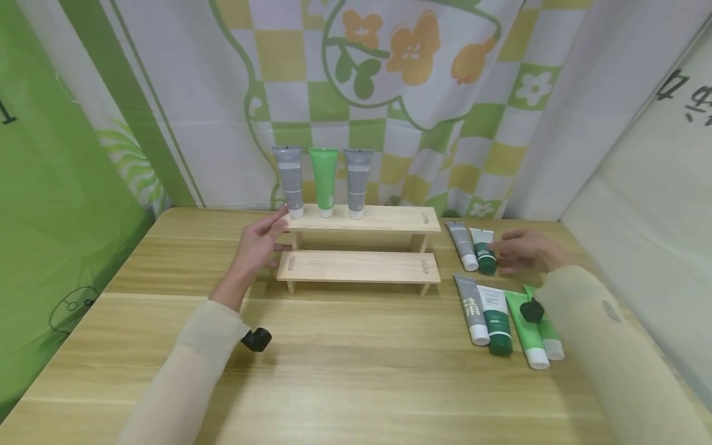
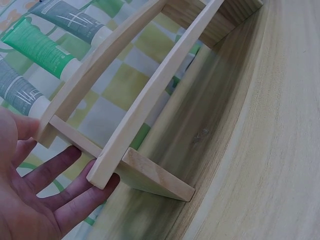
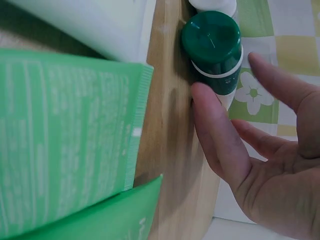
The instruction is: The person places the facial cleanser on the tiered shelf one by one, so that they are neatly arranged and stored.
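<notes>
A two-step wooden display stand (image 1: 358, 267) has three squeeze tubes upright on its upper board: a grey tube (image 1: 290, 180), a bright green tube (image 1: 325, 180) and another grey tube (image 1: 358, 182). My left hand (image 1: 257, 244) touches the stand's left end, its fingers extended along the side in the left wrist view. To the right of the stand, my right hand (image 1: 525, 250) is beside a white tube with a dark green cap end (image 1: 486, 253). In the right wrist view its thumb and fingers are spread near that tube (image 3: 215, 47); contact is unclear.
A grey tube (image 1: 463, 246) lies left of the dark-green-capped one. Nearer me lie a grey tube (image 1: 473, 309), a white-and-green tube (image 1: 496, 318) and two bright green tubes (image 1: 527, 334), partly overlapping. A patterned curtain (image 1: 400, 142) hangs behind the wooden table (image 1: 334, 383).
</notes>
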`<state>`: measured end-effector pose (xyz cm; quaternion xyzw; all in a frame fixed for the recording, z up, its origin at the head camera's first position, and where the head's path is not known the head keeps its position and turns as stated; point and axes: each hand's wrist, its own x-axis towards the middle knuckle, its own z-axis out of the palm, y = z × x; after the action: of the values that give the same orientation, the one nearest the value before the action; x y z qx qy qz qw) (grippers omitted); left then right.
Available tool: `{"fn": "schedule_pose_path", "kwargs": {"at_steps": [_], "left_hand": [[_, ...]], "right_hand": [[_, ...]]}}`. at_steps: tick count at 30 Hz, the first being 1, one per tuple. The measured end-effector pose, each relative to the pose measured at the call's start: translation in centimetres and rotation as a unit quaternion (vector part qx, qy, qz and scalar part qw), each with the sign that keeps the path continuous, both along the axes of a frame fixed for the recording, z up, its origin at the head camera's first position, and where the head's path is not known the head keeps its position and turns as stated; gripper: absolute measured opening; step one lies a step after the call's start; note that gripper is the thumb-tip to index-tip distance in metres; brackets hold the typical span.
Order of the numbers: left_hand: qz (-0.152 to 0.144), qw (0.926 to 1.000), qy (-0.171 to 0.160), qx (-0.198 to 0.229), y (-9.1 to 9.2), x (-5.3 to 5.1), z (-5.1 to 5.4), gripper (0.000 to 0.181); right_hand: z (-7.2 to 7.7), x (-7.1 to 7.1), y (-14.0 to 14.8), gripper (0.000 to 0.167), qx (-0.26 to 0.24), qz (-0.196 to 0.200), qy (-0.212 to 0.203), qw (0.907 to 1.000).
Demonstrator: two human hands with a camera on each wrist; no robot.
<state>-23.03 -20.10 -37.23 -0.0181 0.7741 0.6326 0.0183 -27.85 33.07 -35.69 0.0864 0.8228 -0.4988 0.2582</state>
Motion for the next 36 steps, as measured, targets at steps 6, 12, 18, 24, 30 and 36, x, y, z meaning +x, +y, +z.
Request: {"fn": "schedule_pose_path", "kwargs": {"at_steps": [6,12,18,24,30,36], "left_hand": [[0.008,0.9999,-0.007,0.005,0.0,-0.1,0.0,0.046],[0.007,1.0000,-0.004,0.000,0.2,-0.1,0.1,0.046],[0.011,0.9999,-0.006,-0.004,0.2,0.0,0.0,0.046],[0.010,0.9999,-0.006,-0.002,0.1,-0.1,0.0,0.045],[0.010,0.9999,-0.008,0.005,0.1,-0.1,0.0,0.046],[0.012,0.9999,-0.004,0.005,0.1,-0.1,-0.1,0.046]], "right_hand": [[-0.2,-0.3,-0.6,0.084,0.023,-0.011,0.003,0.9997],[-0.4,-0.2,-0.6,0.080,0.012,-0.019,0.007,0.9997],[-0.8,-0.6,-1.2,0.047,0.000,-0.014,0.001,0.9999],[-0.8,-1.0,-1.7,0.026,0.002,-0.010,-0.004,0.9999],[-0.8,-1.0,-1.5,0.019,-0.002,-0.010,-0.007,0.9999],[-1.1,-1.1,-1.2,0.020,-0.007,-0.008,-0.003,0.9999]]}}
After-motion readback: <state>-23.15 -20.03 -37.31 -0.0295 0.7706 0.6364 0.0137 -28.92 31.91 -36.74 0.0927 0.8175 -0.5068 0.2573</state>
